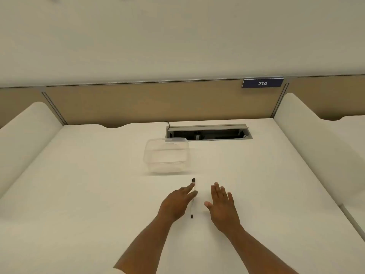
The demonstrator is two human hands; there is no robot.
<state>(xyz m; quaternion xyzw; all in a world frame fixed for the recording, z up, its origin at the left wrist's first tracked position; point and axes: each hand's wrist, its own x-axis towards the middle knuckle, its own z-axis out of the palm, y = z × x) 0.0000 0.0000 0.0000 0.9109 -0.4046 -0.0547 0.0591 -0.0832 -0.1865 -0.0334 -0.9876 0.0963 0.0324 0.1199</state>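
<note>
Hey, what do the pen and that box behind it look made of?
The pen looks like plastic: a thin white barrel with black ends. The box seems thin clear plastic, smooth and faintly glossy; the desk shows through its walls.

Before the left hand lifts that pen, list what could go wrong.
1. The slim white pen with black ends lies flat under the left hand's straight fingers. On the smooth white desk it may roll away instead of being gripped.
2. The clear plastic container looks light. A bump could slide it toward the open cable recess right behind it.
</note>
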